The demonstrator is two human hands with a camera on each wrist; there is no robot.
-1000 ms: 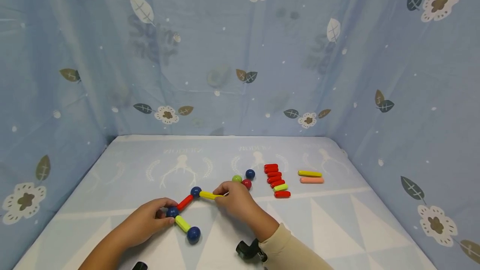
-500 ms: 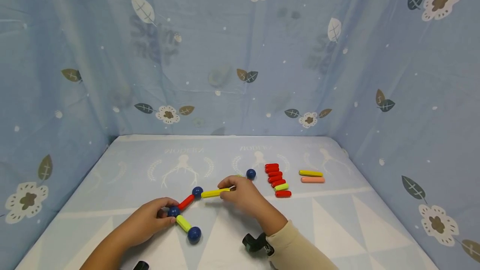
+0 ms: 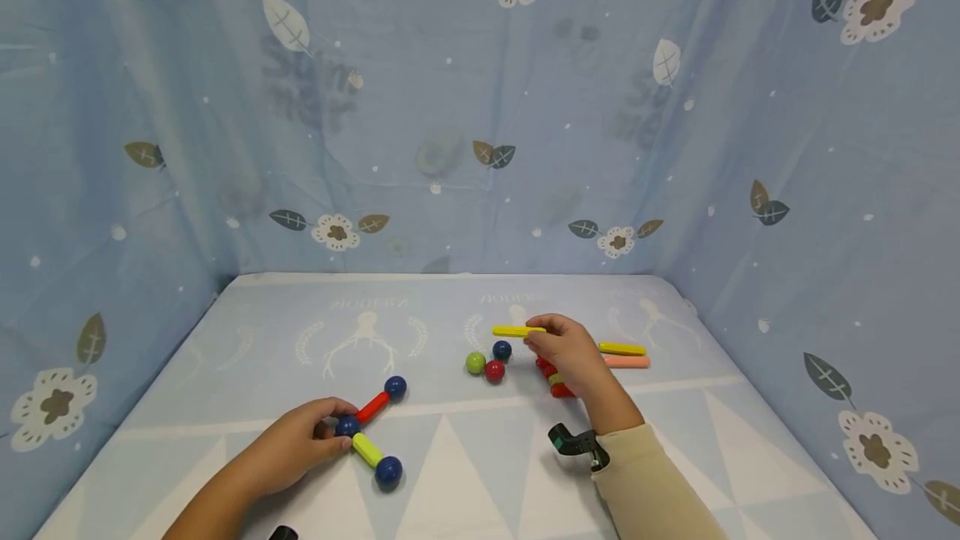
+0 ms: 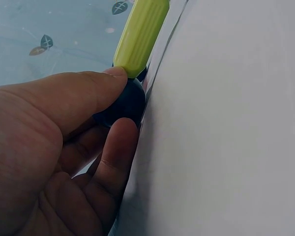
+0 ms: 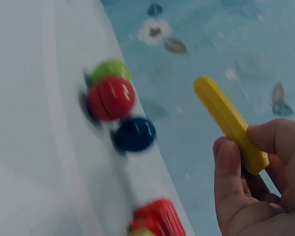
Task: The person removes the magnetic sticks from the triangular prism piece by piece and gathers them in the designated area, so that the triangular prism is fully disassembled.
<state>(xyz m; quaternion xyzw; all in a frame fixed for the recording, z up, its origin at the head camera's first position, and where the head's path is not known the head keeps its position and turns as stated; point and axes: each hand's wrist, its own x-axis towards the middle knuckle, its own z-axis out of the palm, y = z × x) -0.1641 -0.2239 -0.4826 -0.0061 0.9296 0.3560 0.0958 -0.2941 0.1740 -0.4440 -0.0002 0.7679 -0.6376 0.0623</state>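
Between its thumb and fingers my left hand (image 3: 296, 444) grips a dark blue ball (image 3: 347, 425). A red stick (image 3: 372, 408) runs from that ball to a second blue ball (image 3: 395, 387). A lime-green stick (image 3: 367, 449) joins it to a third blue ball (image 3: 388, 472); in the left wrist view the lime stick (image 4: 141, 37) sits against the gripped ball. My right hand (image 3: 570, 352) pinches a yellow stick (image 3: 513, 331) near one end, raised above the table, as the right wrist view shows the yellow stick (image 5: 228, 120) clear of the balls.
Near the right hand lie a loose green ball (image 3: 476, 363), a red ball (image 3: 494, 371) and a blue ball (image 3: 502, 350). Several short sticks (image 3: 561, 391) are partly hidden under that hand. Farther right are another yellow stick (image 3: 622, 349) and an orange-pink stick (image 3: 628, 362).
The yellow stick has come away from the blue ball at the red stick's end. My right hand has carried it right and back. My left hand has stayed in place.
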